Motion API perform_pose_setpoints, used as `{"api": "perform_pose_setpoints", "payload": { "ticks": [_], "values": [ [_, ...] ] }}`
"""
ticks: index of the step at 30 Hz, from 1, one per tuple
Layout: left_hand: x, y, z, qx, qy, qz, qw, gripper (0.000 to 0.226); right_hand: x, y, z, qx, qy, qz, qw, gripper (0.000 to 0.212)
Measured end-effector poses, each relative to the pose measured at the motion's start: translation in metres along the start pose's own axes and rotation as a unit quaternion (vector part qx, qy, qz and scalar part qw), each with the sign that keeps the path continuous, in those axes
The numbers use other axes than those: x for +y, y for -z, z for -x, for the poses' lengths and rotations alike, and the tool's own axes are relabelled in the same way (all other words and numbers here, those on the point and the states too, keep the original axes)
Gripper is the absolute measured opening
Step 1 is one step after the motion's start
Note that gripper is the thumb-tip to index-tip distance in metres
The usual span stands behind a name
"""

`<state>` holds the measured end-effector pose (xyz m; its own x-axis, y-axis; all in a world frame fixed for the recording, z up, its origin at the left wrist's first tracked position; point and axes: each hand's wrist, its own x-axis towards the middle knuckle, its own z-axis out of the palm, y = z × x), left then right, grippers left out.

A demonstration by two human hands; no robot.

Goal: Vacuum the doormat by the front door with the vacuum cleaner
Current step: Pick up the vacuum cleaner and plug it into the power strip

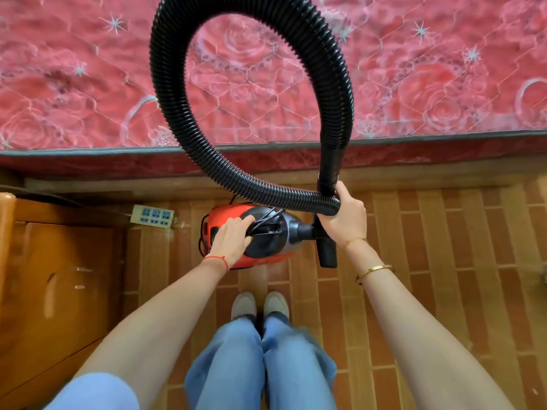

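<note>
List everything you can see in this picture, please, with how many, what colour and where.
vacuum cleaner: one, red and black, on the floor ahead of the feet
hose: one, black, ribbed, looping up over the mattress
mattress: one, pink-red, rose pattern, across the top
power strip: one, pale with blue sockets, on the floor left of the vacuum
cabinet: one, brown wood, at left
floor: brown, brick pattern
shoes: two, pale, bottom centre
jeans: blue
left hand: on the vacuum's top handle
right hand: gripping the hose ends
</note>
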<state>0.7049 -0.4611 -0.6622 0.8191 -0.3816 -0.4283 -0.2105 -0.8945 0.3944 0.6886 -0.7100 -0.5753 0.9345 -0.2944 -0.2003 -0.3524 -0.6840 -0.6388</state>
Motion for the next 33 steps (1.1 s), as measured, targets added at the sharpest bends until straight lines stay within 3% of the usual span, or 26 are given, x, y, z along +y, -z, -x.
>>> {"api": "perform_pose_setpoints", "payload": {
  "ticks": [10, 25, 33],
  "values": [
    [-0.04, -0.075, -0.051, -0.009, 0.008, -0.005, 1.0, 0.038, 0.064, -0.076, -0.031, 0.033, -0.056, -0.01, 0.998, 0.047],
    [-0.054, -0.111, -0.055, -0.027, 0.004, 0.017, 0.999, 0.037, 0.081, -0.121, -0.043, 0.004, -0.112, -0.027, 0.993, 0.036],
    [-0.054, -0.101, -0.035, 0.029, 0.017, 0.114, 0.993, 0.039, 0.073, -0.122, -0.051, -0.036, -0.113, -0.045, 0.992, 0.068]
  ]
}}
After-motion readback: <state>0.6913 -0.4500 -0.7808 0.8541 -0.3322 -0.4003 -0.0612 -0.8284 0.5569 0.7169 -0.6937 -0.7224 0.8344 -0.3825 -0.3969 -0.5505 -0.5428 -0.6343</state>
